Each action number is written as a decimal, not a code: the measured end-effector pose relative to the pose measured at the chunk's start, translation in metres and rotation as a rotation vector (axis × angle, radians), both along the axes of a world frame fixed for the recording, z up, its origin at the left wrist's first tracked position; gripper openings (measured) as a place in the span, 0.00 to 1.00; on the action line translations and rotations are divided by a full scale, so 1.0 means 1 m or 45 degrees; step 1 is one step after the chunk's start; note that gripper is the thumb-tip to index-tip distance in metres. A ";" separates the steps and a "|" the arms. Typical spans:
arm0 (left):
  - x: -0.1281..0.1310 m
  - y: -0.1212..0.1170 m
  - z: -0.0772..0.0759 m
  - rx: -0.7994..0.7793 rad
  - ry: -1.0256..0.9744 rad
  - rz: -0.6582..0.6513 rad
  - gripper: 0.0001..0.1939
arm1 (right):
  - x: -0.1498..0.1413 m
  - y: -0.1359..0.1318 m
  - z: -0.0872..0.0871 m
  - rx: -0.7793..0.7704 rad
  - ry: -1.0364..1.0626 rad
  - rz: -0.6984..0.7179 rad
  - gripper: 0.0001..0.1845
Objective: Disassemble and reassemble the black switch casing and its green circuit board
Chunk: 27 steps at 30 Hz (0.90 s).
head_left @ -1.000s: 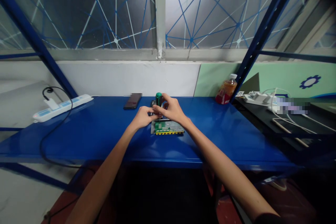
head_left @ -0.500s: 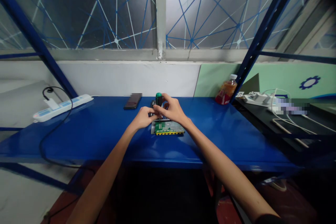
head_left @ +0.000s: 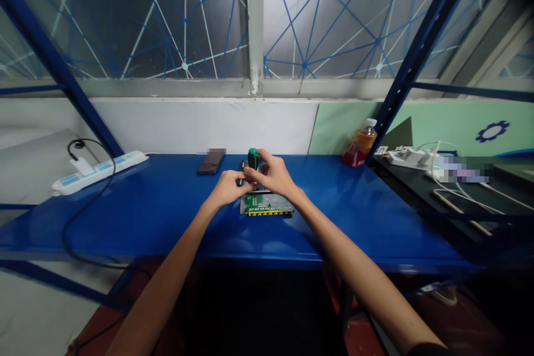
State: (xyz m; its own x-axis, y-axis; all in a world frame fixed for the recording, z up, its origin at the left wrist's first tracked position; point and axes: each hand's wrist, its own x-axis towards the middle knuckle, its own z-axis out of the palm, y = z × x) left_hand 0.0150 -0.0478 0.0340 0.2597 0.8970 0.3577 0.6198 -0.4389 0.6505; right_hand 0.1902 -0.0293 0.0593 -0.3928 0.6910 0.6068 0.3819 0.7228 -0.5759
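Note:
A screwdriver (head_left: 253,157) with a green and black handle stands upright over a green circuit board (head_left: 267,204) with a yellow strip along its near edge. My right hand (head_left: 273,174) is closed round the handle. My left hand (head_left: 229,185) pinches low down, at the screwdriver's shaft, with its fingertips close to the right hand's fingers. The screwdriver's tip is hard to make out, and the far part of the board is hidden behind the hands. A dark part (head_left: 242,165) shows just beyond the left fingers.
On the blue table (head_left: 167,222) a phone (head_left: 212,161) lies at the back. A white power strip (head_left: 100,172) with a black cable is on the left. A drink bottle (head_left: 359,143) stands at the back right, beside a black surface (head_left: 421,183) with white cables. Blue uprights frame both sides.
Almost nothing differs. Both hands stay at the screwdriver over the board, with only slight shifts of handle and fingers.

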 end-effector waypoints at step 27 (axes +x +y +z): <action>0.000 0.001 -0.001 -0.001 -0.023 -0.002 0.14 | 0.000 0.000 0.000 0.009 -0.022 -0.003 0.19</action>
State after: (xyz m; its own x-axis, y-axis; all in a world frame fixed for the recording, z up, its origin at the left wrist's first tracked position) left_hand 0.0148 -0.0472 0.0331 0.2547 0.8968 0.3617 0.6072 -0.4394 0.6620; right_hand 0.1904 -0.0297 0.0589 -0.4016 0.6879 0.6046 0.3935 0.7257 -0.5644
